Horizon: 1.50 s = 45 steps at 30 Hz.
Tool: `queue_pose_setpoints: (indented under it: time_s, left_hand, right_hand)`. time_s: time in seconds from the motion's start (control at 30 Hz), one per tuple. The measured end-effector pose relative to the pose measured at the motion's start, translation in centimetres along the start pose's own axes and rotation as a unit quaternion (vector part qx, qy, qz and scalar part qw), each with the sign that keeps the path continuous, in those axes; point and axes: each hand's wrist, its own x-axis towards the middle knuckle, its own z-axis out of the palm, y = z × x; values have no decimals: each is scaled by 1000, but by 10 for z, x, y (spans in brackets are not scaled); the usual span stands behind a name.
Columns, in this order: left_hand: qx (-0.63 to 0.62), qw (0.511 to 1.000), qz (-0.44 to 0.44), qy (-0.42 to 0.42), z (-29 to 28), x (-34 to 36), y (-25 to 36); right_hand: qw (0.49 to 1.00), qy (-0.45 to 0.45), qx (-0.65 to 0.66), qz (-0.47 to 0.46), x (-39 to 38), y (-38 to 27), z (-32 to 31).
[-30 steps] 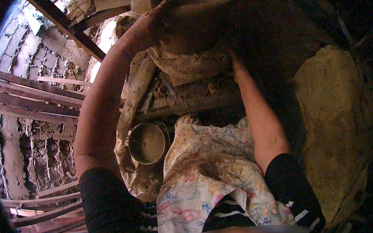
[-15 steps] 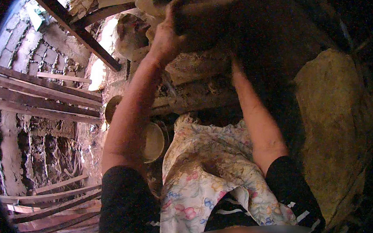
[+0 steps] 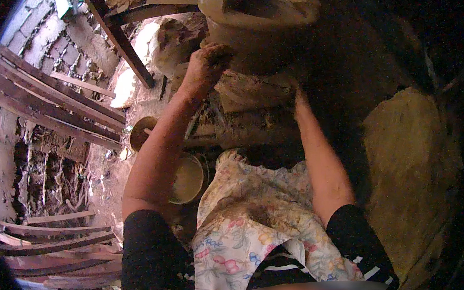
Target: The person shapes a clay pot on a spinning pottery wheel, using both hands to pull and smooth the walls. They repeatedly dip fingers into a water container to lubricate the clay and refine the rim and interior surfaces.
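Note:
A wide, round pot that looks like wet clay stands at the top of the view, its rim folded or uneven. Beside its lower left wall is my left hand, fingers curled in; whatever they may hold is hidden. My right hand reaches below the pot's right side, where deep shadow hides its fingers. A pale, crumpled sack-like covering lies under the pot between my hands. Over my lap hangs a floral cloth with brown smears.
A bucket with murky contents stands left of my lap, near a smaller round container. Wooden planks lie along the left, below a slanting wooden leg. A large yellowish sack-like sheet is at the right.
My left hand has come down from the pot's rim to beside its lower wall, its fingers curling in. The whole pot now shows lower in view as the view has shifted.

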Motion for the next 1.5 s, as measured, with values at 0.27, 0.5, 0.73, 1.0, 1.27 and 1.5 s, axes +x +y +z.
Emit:
queue_pose_setpoints:
  time_s: [0.27,0.5,0.73,1.0,1.27,1.5]
  left_hand:
    - [95,988,22,118,-28,5,-43]
    - [192,969,-149,45,-39,-29,-82]
    - [112,964,-240,33,-36,-38,-112]
    - [264,942,-174,111,-38,-18,-74]
    - [133,947,44,289,-40,111,-18]
    - [316,897,227,209,-9,97,76]
  right_hand:
    - [999,-29,1,20,18,-13,-24]
    - [999,-37,10,21,12,-19,-26]
    - [996,-79,16,34,-6,-48,-18]
    - [998,-59,5,9,-14,-41,-11]
    - [997,-47,50,18,-20,-45,-10]
    - [995,-93,32,-16,-44,-57,1]
